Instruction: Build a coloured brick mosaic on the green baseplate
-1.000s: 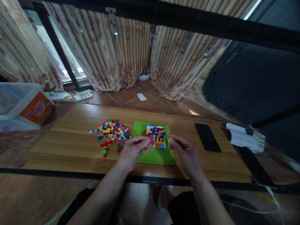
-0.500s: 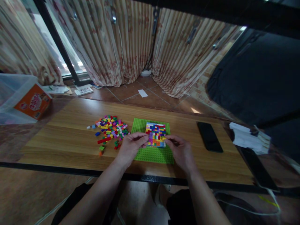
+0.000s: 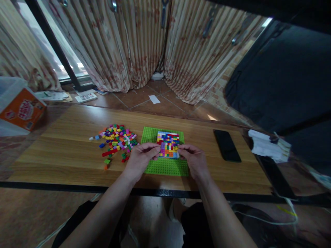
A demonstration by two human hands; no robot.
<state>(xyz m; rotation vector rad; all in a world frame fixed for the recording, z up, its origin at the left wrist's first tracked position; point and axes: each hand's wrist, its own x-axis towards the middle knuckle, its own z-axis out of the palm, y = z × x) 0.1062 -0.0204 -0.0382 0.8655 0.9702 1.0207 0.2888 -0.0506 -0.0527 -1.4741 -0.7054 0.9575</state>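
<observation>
Both hands meet over the middle of the wooden counter (image 3: 64,151), fingers curled inward. The left hand (image 3: 139,161) pinches at the left edge of the block of bricks (image 3: 168,144), thumb and forefinger drawn together against it; the right hand (image 3: 194,160) does the same at the block's near right corner. Whether either hand holds a separate small brick between its fingertips cannot be told.

Far left, at the counter's end, an orange carton (image 3: 22,112) leans inside a clear plastic bin (image 3: 7,89). Nearer the middle lies a scattered pile of loose bricks (image 3: 115,139) in red, yellow, green, blue, pink and white, with a few strays toward the near side.

Just right of the pile sits the green studded baseplate (image 3: 165,167), flat on the counter. The block of bricks stands on its far half: a squarish slab built of many short bricks in rows, mixing blue, red, yellow, purple, orange, green and white with no clear pattern, a white row along its far edge. The near half of the plate is bare studs.

Further right a dark phone (image 3: 227,150) lies face down, well apart from the plate, and beyond it a stack of white papers (image 3: 267,148) rests at the counter's right end.
</observation>
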